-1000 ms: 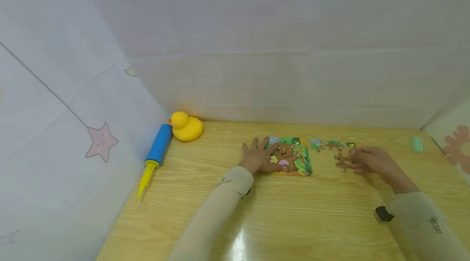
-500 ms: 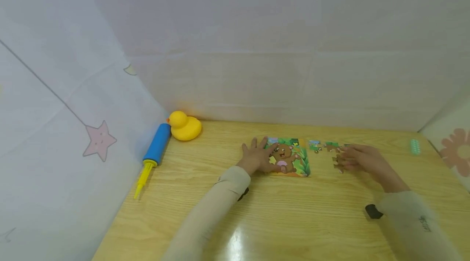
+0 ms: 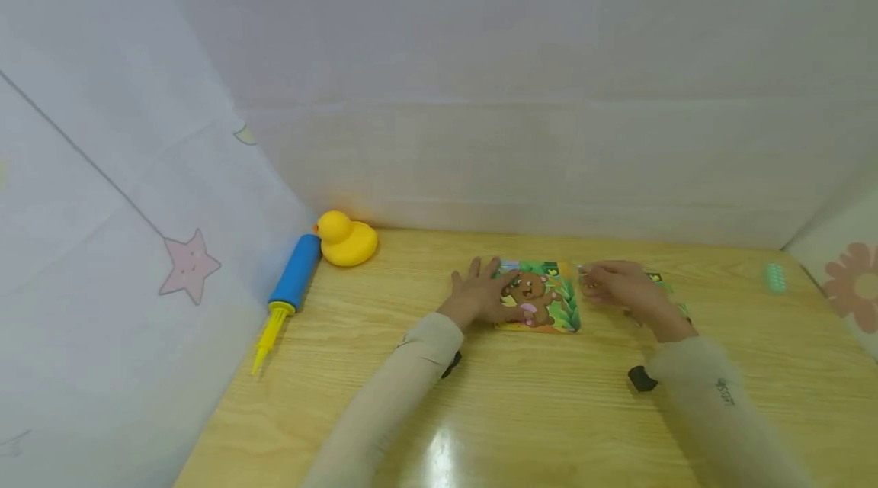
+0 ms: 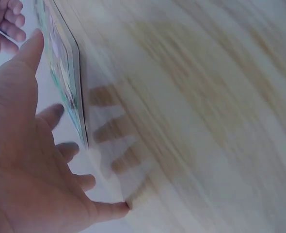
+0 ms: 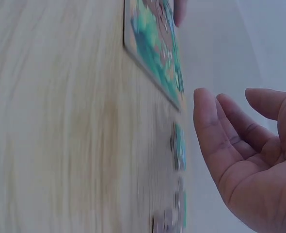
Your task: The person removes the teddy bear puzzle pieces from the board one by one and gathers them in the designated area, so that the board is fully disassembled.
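Note:
My left hand (image 3: pixel 480 297) lies over the left side of a bear picture puzzle (image 3: pixel 565 305), fingers spread. In the left wrist view its straight fingers reach out beside the puzzle's edge (image 4: pixel 68 73). Just right of the puzzle, my right hand (image 3: pixel 620 291) hovers over loose jigsaw pieces, hiding several in the head view. The right wrist view shows that hand (image 5: pixel 254 165) with loosely bent fingers and the thumb apart, nothing between them. A jigsaw piece (image 5: pixel 180 145) lies on the table near its fingertips. More pieces (image 3: pixel 679 309) show beyond the right hand.
A yellow rubber duck (image 3: pixel 350 242) sits at the back left, by a blue and yellow hand pump (image 3: pixel 296 274). A small pale green object (image 3: pixel 776 277) lies at the far right. White cloth walls (image 3: pixel 439 152) border the wooden table (image 3: pixel 535 404).
My right hand has moved left from the brown pieces toward the puzzle's right edge, uncovering pieces at the right. My left hand stays in place on the puzzle.

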`<state>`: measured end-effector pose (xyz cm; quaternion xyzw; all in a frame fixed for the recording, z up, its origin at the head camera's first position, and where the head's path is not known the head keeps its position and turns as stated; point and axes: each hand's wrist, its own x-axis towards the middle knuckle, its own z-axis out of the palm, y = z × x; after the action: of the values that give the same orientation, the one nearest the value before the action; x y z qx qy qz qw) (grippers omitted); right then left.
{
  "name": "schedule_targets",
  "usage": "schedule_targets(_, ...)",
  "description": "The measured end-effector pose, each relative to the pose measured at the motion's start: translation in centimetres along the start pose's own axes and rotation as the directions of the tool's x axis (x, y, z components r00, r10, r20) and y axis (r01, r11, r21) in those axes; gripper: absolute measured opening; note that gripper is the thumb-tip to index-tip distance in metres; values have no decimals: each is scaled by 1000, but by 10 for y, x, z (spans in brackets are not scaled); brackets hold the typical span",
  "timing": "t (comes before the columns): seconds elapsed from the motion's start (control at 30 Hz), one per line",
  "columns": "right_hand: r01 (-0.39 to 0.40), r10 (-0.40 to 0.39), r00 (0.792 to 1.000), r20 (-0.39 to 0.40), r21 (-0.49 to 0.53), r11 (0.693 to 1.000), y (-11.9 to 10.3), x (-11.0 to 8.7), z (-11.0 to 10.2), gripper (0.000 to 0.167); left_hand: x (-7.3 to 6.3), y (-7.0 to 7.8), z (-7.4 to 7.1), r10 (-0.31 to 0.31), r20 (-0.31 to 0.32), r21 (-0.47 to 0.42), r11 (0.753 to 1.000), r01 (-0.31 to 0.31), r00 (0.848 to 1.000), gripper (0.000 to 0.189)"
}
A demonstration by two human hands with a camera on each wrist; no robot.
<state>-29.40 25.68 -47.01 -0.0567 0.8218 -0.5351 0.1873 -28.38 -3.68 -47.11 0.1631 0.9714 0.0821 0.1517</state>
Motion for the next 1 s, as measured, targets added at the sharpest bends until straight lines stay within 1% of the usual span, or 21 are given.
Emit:
schedule_targets(0.1,-2,1,1000,28,18,1000,-8,10,15,53,2,-5,1,0,-16,39,999,1,1000,87)
schedule_targets(0.2,-17,16,999,47,23,1000,-15,19,30,50,5,-12,1,-18,-31,93,995,20,999,87)
schedule_targets(0.3,-16,17,998,54,-3,1000,-21,26,43,47,6,-22,2,-31,-35,123,992,35,999,91)
schedule_targets(0.43,7,-6,997,72,-12,1000,-28,35,59,42,6,-35,2,-51,-27,106,993,54,998,95)
schedule_targets(0.5,9,-8,997,83,-15,1000,-30,38,66,40,5,-38,1,-52,-21,80,995,53,998,94)
schedule_targets(0.67,16,-11,996,84,-60,998,-33,43,76,39,2,-40,-2,-44,-12,35,998,45,999,93)
schedule_targets(0.9,42,-31,996,88,-127,991,-32,44,80,39,2,-40,-3,-61,-1,46,997,61,998,93)
schedule_targets(1.0,37,-26,997,78,-145,989,-32,45,82,37,3,-40,-2,-72,2,53,996,71,997,92)
